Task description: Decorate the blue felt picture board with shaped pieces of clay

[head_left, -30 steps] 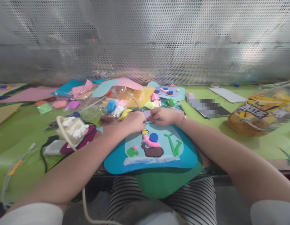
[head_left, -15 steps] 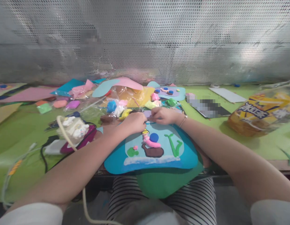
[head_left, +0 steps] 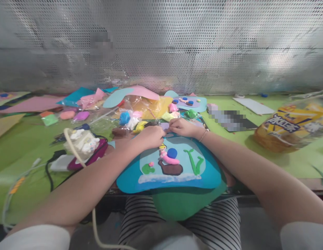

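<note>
My left hand (head_left: 153, 136) and my right hand (head_left: 184, 127) meet over the top edge of a clay picture (head_left: 132, 178), both closed with fingertips pinched together. Whatever lies between the fingertips is too small to make out. On the picture's light-blue panel sit a pink clay snail (head_left: 169, 159) with a blue shell, a brown clay shape (head_left: 171, 169) under it, and a green clay plant (head_left: 195, 163). At the lower left of the panel is a green clay leaf (head_left: 148, 169) with a pink flower. A white-and-blue band (head_left: 169, 178) runs along the bottom.
Behind my hands lie bagged clay lumps, among them blue (head_left: 124, 118) and green (head_left: 191, 114). A second clay picture (head_left: 201, 103) is further back. On the left are a purple case (head_left: 98, 151) and a cream cable (head_left: 74, 149); on the right, a drink bottle (head_left: 286, 125).
My left hand has shifted very slightly right, towards my right hand. Both hands remain pinched at the picture's top edge, and the clay figures are unchanged.
</note>
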A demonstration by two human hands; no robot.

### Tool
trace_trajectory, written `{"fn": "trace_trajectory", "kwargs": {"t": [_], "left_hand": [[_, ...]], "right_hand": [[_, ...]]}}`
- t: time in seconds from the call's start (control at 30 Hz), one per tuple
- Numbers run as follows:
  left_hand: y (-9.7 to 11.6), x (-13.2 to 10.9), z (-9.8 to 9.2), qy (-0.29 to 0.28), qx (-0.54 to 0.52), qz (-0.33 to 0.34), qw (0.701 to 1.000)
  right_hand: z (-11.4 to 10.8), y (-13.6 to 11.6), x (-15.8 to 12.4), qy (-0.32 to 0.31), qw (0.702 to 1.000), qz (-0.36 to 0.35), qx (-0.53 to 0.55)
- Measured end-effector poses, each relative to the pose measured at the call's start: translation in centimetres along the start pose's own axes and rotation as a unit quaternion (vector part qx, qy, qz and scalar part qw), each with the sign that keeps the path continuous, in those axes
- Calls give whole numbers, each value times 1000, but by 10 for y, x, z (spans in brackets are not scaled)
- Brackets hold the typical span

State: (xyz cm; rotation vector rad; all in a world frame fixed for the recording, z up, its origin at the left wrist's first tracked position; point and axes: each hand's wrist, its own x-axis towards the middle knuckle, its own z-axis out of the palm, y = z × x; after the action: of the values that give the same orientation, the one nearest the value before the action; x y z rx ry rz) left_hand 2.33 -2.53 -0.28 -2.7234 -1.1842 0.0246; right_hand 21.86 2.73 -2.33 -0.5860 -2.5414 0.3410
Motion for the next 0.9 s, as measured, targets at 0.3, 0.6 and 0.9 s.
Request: {"fn": "trace_trajectory", "kwargs": {"t": [0.3, 0.6, 0.9], "left_hand": [[1, 0, -2, 7, 11, -17, 1000], [3, -1, -7, -10, -7, -34, 999], [3, -2, -11, -24, -3, -75, 997]], "right_hand": [[0, 1, -2, -15, 999, -24, -20], [-3, -4, -2, -64, 995, -59, -53], [-6, -4, -3, -82, 990, -73, -85]]}}
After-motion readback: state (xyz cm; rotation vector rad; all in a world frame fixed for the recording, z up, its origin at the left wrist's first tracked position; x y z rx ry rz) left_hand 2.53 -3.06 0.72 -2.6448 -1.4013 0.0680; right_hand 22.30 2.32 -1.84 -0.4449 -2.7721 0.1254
